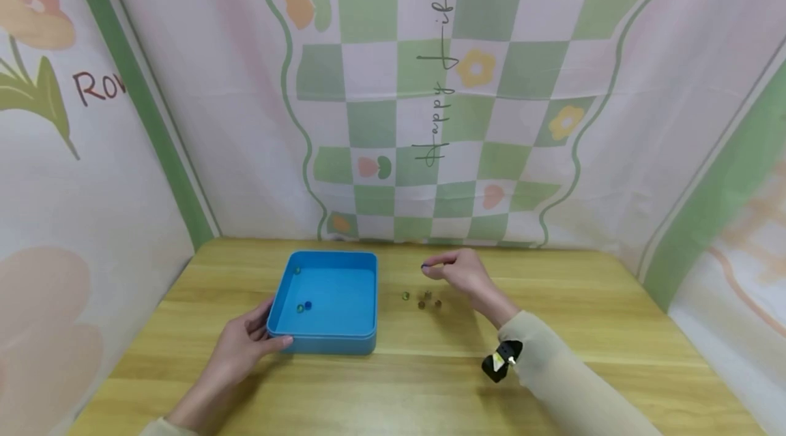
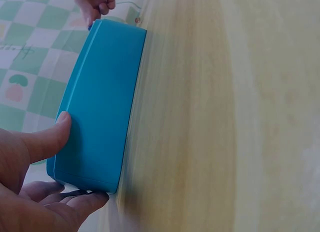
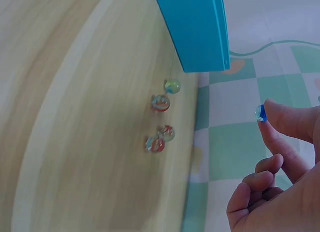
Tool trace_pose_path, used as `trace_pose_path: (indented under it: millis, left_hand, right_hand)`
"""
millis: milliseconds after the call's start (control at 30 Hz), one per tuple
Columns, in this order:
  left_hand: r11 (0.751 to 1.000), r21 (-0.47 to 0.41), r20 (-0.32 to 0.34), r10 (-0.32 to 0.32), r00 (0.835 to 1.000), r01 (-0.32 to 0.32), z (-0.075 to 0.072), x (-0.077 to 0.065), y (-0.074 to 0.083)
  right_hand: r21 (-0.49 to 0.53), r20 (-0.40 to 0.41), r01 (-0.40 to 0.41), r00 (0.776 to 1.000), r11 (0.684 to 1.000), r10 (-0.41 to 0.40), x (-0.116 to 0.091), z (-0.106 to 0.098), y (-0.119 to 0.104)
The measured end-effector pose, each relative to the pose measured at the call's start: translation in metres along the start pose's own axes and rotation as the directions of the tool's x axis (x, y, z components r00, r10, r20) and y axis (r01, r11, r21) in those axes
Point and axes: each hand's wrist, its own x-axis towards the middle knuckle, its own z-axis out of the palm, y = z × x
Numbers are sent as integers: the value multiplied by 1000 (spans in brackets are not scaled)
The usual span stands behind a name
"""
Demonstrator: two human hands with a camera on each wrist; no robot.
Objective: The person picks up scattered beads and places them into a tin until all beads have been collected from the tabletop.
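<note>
My right hand (image 1: pixel 468 272) pinches a clear-and-blue glass marble (image 3: pixel 261 112) between thumb and index finger, raised above the table; its other fingers are curled in. A square blue box (image 1: pixel 362 344) without a lid stands on the table to the left. My left hand (image 1: pixel 241 347) grips its near left corner, thumb on the front side and fingers along the left side. Inside lie a dark blue marble (image 1: pixel 308 305), a greenish marble (image 1: pixel 299 308) beside it, and another marble (image 1: pixel 297 271) near the far left corner. Between box and right hand, several marbles, including a yellow-green marble (image 3: pixel 172 85), rest on the wood.
The wooden table (image 1: pixel 430 388) runs back to a hanging cloth (image 1: pixel 424 115) with a green and white check print. More printed cloth stands at the left and right sides. A small black device (image 1: pixel 500 361) sits on the right sleeve.
</note>
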Motion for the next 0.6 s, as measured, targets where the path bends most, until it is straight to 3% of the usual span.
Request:
trace_pose_path:
  millis: [600]
  left_hand:
    - [1000, -7, 4, -8, 1000, 8, -1, -1, 2]
  right_hand:
    - [1, 37, 57, 998, 998, -57, 7, 20, -21]
